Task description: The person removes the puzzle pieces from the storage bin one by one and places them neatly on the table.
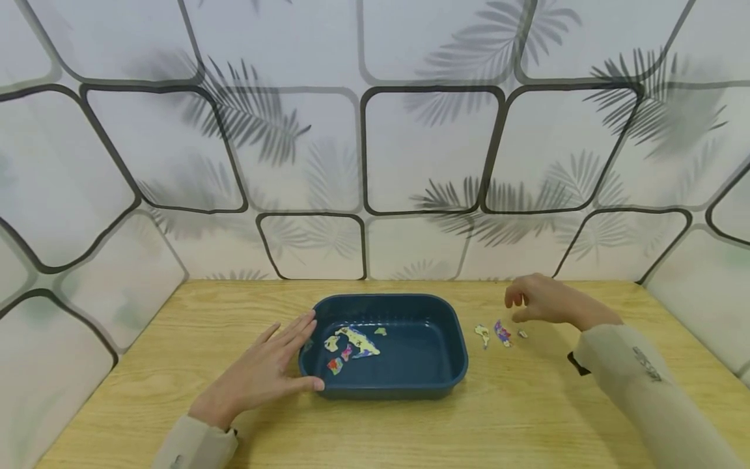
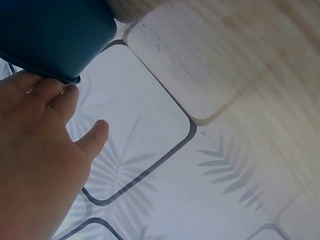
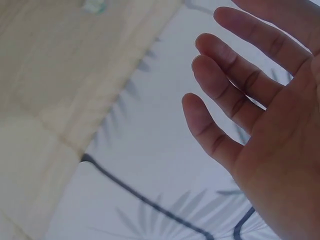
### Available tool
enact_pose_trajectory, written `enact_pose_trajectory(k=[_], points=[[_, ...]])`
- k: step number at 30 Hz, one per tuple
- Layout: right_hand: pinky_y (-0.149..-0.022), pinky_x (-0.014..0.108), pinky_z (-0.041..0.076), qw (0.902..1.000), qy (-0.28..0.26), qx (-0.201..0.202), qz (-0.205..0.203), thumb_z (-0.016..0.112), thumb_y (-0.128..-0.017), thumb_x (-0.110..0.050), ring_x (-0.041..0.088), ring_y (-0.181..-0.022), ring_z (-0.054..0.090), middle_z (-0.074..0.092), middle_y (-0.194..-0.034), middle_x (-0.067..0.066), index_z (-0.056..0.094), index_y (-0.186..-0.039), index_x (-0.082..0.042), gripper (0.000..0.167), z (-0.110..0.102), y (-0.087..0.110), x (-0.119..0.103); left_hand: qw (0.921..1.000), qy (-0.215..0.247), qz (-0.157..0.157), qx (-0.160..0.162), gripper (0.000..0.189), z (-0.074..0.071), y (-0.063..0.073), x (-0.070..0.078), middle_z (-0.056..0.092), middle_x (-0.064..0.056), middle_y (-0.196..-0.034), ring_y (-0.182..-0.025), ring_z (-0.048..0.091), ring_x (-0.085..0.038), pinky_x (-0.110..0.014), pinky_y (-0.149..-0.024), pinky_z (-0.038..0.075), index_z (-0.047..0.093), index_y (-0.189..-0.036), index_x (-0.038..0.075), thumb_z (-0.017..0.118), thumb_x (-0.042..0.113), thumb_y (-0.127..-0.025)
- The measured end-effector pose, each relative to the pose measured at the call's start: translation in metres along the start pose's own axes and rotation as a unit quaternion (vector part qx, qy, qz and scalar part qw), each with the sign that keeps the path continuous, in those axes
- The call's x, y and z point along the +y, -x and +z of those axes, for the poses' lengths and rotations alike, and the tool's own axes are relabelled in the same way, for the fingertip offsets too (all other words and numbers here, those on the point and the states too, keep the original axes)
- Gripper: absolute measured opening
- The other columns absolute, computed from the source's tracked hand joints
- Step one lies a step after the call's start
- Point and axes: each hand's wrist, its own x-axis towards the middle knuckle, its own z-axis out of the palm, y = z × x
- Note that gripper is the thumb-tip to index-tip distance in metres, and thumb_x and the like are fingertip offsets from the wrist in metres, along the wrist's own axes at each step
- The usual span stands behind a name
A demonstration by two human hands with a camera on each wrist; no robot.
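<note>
A dark blue rectangular basin sits on the table. My left hand rests on its left rim, with the thumb on the near side; the left wrist view shows the hand's straight fingertips at the rim. Inside, toward the left, lie several irregular colourful scraps, the largest a pale yellow and blue scrap. My right hand hovers over the table right of the basin, fingers loosely bent and nothing held. Below it lie a pale scrap, a purple-red scrap and a small pale scrap.
The light wooden table extends around the basin. A white patterned covering with dark outlines and grey leaves stands behind the table and along both sides.
</note>
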Motion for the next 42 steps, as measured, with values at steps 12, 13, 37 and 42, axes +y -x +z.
enact_pose_trajectory(k=[12,13,37,42], points=[[-0.070,0.037,0.050,0.9995,-0.007,-0.005,-0.030,0.079,-0.086,-0.015,0.020,-0.081,0.058,0.061,-0.089,-0.005,0.075,-0.100,-0.009,0.015,-0.022,-0.040,-0.051,1.0000,-0.003,0.000,-0.004,0.099,-0.001,-0.001,0.000,0.029,-0.019,-0.163,-0.147,0.033,-0.035,-0.065,-0.116,0.023,0.037,-0.153,-0.007,0.059,0.068,-0.092],[-0.070,0.037,0.050,0.9994,-0.006,-0.004,-0.034,0.079,-0.086,-0.015,0.019,-0.081,0.058,0.061,-0.089,-0.005,0.075,-0.100,-0.009,0.015,-0.022,-0.044,-0.055,1.0000,-0.005,0.001,-0.004,0.099,-0.001,-0.002,0.000,0.029,-0.019,-0.163,-0.147,0.033,-0.035,-0.064,-0.116,0.023,0.037,-0.153,-0.007,0.058,0.068,-0.092],[-0.077,0.037,0.052,0.9949,0.010,-0.045,-0.090,0.079,-0.089,-0.014,0.017,-0.083,0.058,0.062,-0.091,0.000,0.075,-0.106,-0.006,0.019,-0.001,-0.113,-0.126,0.9999,-0.013,0.005,-0.004,0.103,-0.001,-0.001,0.001,0.029,-0.021,-0.162,-0.146,0.034,-0.036,-0.064,-0.115,0.025,0.037,-0.152,-0.009,0.059,0.071,-0.090],[-0.078,0.037,0.052,0.9947,0.014,-0.054,-0.086,0.080,-0.089,-0.015,0.016,-0.082,0.056,0.061,-0.090,-0.001,0.075,-0.109,-0.006,0.023,0.006,-0.118,-0.132,0.9999,-0.013,0.005,-0.004,0.103,-0.001,-0.001,0.001,0.029,-0.020,-0.163,-0.146,0.034,-0.036,-0.064,-0.115,0.024,0.037,-0.153,-0.008,0.058,0.071,-0.090]])
